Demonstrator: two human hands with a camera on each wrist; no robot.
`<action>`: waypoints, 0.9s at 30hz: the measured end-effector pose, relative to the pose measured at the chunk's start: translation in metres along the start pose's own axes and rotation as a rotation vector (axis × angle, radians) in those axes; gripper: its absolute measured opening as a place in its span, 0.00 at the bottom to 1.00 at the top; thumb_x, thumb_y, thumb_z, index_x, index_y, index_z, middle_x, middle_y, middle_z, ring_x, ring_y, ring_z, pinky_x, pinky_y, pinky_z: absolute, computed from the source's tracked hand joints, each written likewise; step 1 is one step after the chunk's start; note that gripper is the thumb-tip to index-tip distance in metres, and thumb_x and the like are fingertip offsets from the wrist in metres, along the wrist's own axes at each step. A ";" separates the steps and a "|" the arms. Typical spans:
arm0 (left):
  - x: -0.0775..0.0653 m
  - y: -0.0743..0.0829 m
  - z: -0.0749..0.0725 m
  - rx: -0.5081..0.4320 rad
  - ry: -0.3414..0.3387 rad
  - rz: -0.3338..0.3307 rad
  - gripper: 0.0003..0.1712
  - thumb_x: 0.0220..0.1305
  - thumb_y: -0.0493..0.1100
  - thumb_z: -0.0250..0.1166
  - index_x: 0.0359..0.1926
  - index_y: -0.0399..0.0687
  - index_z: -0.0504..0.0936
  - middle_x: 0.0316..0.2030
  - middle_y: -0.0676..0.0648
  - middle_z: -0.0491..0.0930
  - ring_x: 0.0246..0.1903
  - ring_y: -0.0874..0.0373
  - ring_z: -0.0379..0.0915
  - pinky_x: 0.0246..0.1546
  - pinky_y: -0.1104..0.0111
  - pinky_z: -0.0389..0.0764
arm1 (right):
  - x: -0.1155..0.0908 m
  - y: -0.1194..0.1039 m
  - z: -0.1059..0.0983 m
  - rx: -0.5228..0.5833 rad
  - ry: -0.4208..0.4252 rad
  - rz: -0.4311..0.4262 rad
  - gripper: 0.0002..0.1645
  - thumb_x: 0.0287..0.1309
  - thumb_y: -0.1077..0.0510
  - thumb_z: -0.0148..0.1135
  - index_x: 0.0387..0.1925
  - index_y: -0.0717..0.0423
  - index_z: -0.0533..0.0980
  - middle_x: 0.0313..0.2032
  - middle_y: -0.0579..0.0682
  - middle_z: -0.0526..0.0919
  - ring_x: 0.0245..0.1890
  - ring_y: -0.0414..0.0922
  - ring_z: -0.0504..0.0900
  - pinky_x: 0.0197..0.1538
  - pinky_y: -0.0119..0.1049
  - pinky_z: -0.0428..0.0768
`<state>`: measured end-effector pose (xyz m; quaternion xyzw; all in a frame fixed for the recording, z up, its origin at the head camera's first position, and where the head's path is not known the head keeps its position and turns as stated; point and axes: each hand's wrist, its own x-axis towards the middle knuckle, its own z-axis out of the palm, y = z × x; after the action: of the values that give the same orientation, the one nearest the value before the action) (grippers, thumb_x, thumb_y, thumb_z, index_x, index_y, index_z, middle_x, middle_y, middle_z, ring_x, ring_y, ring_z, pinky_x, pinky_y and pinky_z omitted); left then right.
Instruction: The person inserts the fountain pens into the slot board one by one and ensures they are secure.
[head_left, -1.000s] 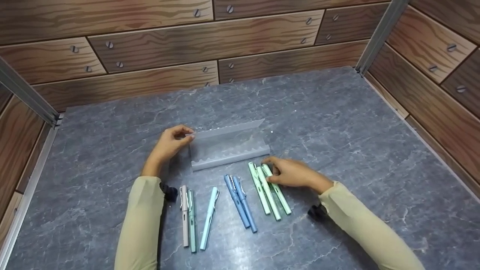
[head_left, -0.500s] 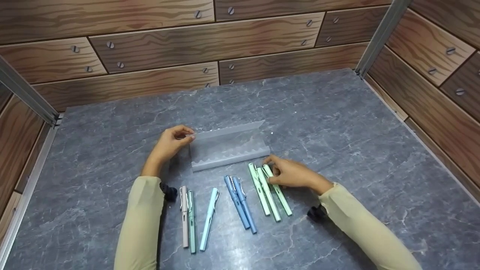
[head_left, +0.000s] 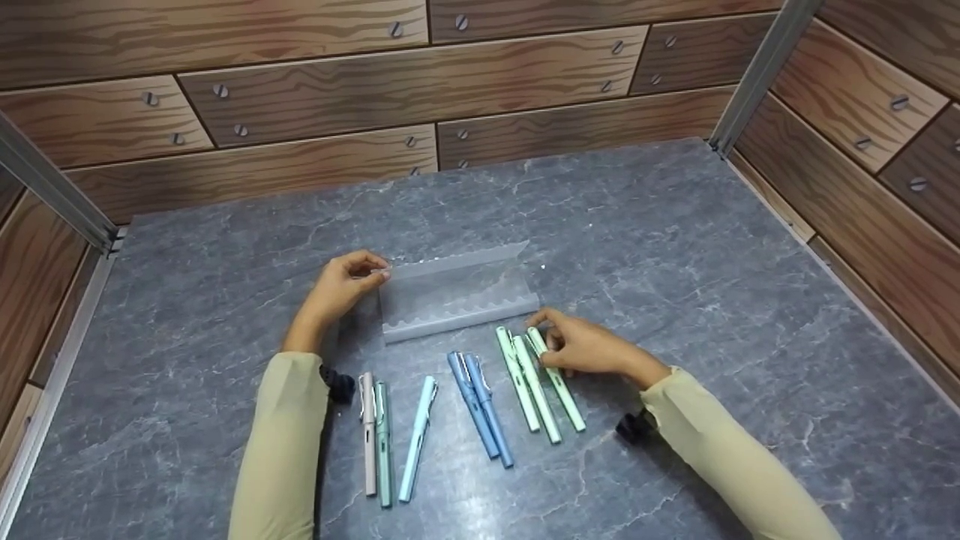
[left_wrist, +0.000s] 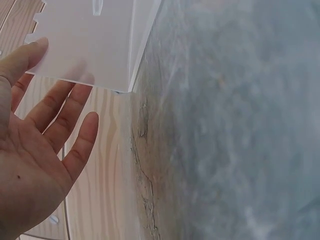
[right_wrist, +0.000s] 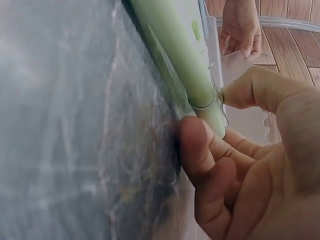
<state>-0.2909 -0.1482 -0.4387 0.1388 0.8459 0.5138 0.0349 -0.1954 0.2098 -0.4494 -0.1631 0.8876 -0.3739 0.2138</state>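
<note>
A translucent plastic pen case lies open on the table, its scalloped lid raised at the back. My left hand pinches the lid's left end; in the left wrist view the thumb is on one face of the lid and fingertips show behind it. To the front right, my right hand pinches the cap end of the rightmost light green pen. The right wrist view has the thumb against the metal clip of this green pen, fingers on the cap's other side. Two more light green pens lie just left of it.
Two blue pens lie left of the green ones. Further left are a light blue pen, a dark green pen and a grey pen. Wood-patterned panels wall in the grey marbled table.
My right hand has shifted slightly to the right, and the cap end of the pinched green pen has moved a little with it. The left hand and the case stay put.
</note>
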 end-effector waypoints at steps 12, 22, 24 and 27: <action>0.003 -0.006 -0.001 0.032 0.007 0.002 0.10 0.62 0.38 0.65 0.42 0.36 0.82 0.40 0.43 0.83 0.40 0.60 0.74 0.45 0.69 0.72 | -0.001 0.006 -0.002 0.125 -0.046 -0.065 0.30 0.56 0.66 0.55 0.61 0.56 0.62 0.25 0.46 0.72 0.20 0.41 0.71 0.24 0.30 0.71; 0.005 -0.006 -0.001 0.030 0.010 0.014 0.10 0.62 0.38 0.66 0.42 0.35 0.82 0.39 0.43 0.83 0.37 0.63 0.73 0.43 0.72 0.72 | -0.003 0.008 -0.003 0.214 -0.076 -0.091 0.30 0.58 0.68 0.53 0.62 0.60 0.60 0.25 0.45 0.73 0.20 0.41 0.73 0.26 0.30 0.75; 0.004 -0.006 -0.001 0.031 0.011 0.013 0.10 0.62 0.38 0.66 0.42 0.35 0.82 0.38 0.44 0.83 0.36 0.64 0.72 0.42 0.73 0.71 | -0.003 0.008 -0.003 0.228 -0.083 -0.093 0.30 0.58 0.68 0.52 0.63 0.60 0.60 0.25 0.45 0.73 0.20 0.41 0.73 0.26 0.31 0.76; 0.004 -0.005 -0.001 0.025 0.011 0.008 0.11 0.61 0.38 0.66 0.42 0.34 0.82 0.39 0.43 0.83 0.36 0.66 0.72 0.42 0.74 0.72 | -0.004 0.008 -0.004 0.249 -0.088 -0.086 0.30 0.59 0.68 0.52 0.63 0.61 0.59 0.25 0.45 0.72 0.20 0.41 0.73 0.26 0.31 0.76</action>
<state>-0.2958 -0.1502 -0.4423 0.1399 0.8518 0.5041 0.0263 -0.1951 0.2189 -0.4520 -0.1896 0.8163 -0.4824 0.2548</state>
